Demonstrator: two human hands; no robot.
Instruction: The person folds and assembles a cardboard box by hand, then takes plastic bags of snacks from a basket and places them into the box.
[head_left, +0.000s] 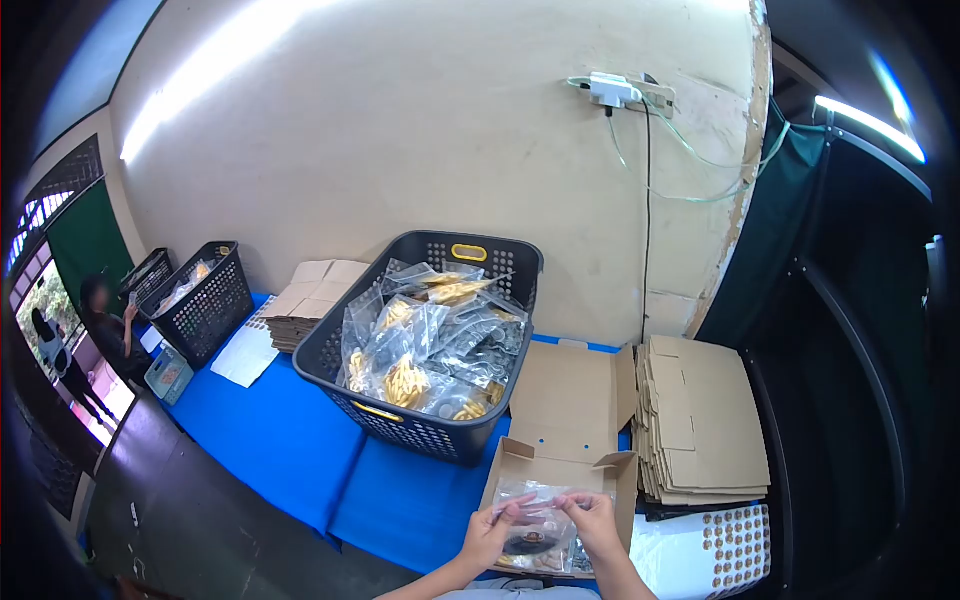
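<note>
A clear plastic bag [541, 497] is pinched at its top edge between my two hands, over an open cardboard box [627, 500]. My left hand [484, 536] grips the bag's left side with thumb and fingers together. On its right side, my right hand [594, 519] holds it in the same kind of pinch. A dark rounded item [530, 543] with a small emblem shows below the hands; whether it lies inside the bag or behind it, I cannot tell. Small pieces in clear plastic are partly visible at the box's near edge. The box's lid [566, 392] stands folded back.
Left of the box, a black basket [318, 372] holds many clear bags of yellow and grey pieces. Flattened cardboard [708, 415] is stacked at right, above a sheet of round stickers [735, 545]. More cardboard [312, 297], another basket [205, 315] and two people stand farther left.
</note>
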